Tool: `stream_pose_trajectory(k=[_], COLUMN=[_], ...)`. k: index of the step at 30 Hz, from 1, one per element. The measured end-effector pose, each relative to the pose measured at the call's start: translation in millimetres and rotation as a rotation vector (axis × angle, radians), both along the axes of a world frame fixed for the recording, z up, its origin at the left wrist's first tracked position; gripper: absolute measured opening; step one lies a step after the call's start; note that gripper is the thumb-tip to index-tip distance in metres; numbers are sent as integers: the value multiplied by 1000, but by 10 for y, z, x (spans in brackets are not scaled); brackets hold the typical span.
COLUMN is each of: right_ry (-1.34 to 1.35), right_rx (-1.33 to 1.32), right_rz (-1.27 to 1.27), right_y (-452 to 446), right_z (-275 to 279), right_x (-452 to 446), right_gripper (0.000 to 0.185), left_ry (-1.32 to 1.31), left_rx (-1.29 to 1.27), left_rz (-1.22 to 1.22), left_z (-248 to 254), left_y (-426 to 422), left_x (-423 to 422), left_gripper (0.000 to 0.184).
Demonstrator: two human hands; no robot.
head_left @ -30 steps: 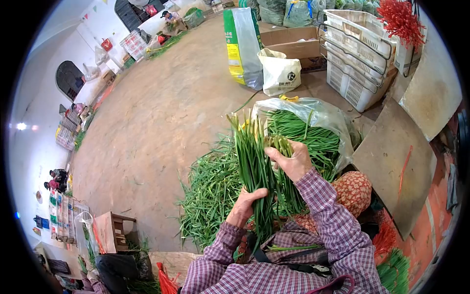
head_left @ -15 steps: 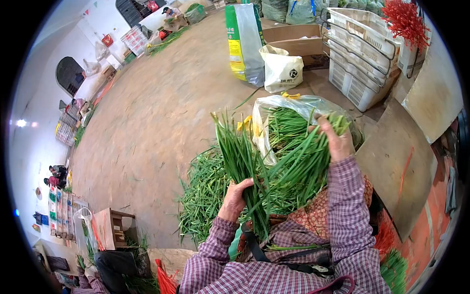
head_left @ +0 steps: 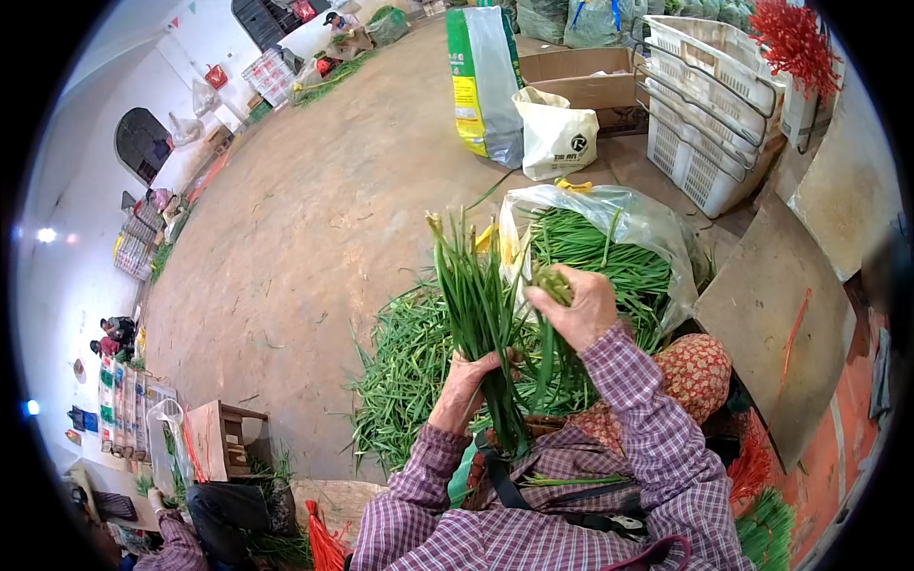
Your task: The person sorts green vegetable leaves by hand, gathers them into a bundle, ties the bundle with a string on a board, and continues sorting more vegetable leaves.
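Note:
My left hand (head_left: 464, 385) is wrapped round the middle of an upright bunch of long green stalks (head_left: 471, 295), pale ends up. To its right, my right hand (head_left: 583, 306) grips a second bunch by its pale ends (head_left: 552, 284), its leaves hanging down. Below and left of both hands lies a loose pile of green leaves (head_left: 405, 366) on the floor. Behind my right hand, an open clear plastic bag (head_left: 681, 257) holds many more green stalks (head_left: 609, 249).
White crates (head_left: 700, 124) are stacked at the right, near a cream bag (head_left: 557, 143), a green and yellow sack (head_left: 486, 90) and a cardboard box (head_left: 581, 81). A wooden stool (head_left: 221, 440) stands at the lower left, beside a seated co-worker (head_left: 181, 538). Red ties (head_left: 324, 542) lie near my left sleeve.
My right hand swung out to the right over the plastic bag with its bunch, then came back beside the left bunch. My left hand has kept its hold.

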State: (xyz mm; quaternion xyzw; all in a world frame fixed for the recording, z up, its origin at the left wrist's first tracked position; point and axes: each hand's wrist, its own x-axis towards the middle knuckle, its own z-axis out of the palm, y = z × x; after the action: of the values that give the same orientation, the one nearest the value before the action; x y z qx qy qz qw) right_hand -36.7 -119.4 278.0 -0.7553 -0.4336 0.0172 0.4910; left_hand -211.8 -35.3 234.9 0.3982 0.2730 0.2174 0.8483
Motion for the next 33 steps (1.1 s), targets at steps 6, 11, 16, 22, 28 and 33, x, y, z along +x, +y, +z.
stream_pose_trajectory(k=[6, 11, 16, 22, 28, 33], right_ry=[107, 142, -26, 454, 892, 1049], right_rx=[113, 164, 89, 79, 141, 373], right_rz=[48, -248, -385, 130, 400, 546], right_y=[-165, -208, -435, -168, 1, -3], right_z=[-24, -194, -199, 124, 141, -124], right_x=[280, 648, 992, 444, 288, 219], right_gripper=[18, 27, 24, 25, 39, 54], left_ry=[73, -4, 29, 31, 35, -1], left_rx=[24, 55, 160, 138, 91, 25], left_rz=[-27, -5, -39, -77, -141, -206], left_z=[-67, 2, 29, 33, 34, -11], left_y=[172, 251, 409, 278, 155, 72], left_x=[-166, -301, -441, -331, -307, -229], left_gripper=[23, 27, 34, 15, 21, 22])
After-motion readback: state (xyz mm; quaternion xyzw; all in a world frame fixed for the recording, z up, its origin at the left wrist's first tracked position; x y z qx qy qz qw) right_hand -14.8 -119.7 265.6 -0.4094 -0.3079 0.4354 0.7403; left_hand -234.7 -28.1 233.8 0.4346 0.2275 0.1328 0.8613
